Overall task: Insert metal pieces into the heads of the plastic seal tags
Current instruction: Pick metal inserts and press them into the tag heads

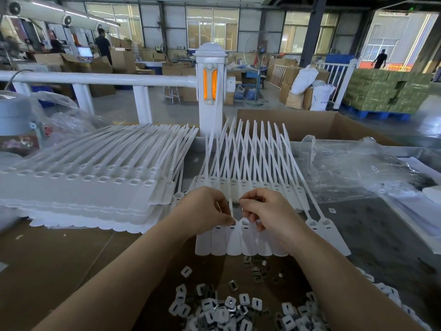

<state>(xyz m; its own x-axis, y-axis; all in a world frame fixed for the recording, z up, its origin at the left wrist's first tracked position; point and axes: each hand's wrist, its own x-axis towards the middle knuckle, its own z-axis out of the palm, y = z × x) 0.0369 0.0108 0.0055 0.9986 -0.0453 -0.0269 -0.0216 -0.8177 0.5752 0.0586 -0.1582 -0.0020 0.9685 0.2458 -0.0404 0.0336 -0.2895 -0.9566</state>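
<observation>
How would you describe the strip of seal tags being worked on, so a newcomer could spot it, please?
Start at the white fence post; directly below lies the strip of tags under the left hand and right hand. Unlike the tall stack to its left, it is one layer.

Both my bare forearms reach forward from the lower corners and angle inward, so that my hands meet near the middle. My left grip [205, 209] has its fingers curled under, thumb and forefinger pressed together at the lower right of the hand (what sits between them is too small to make out). My right grip [265, 211] is knuckles-up, fingers bent downward, fingertips pinched close beside the left.
</observation>
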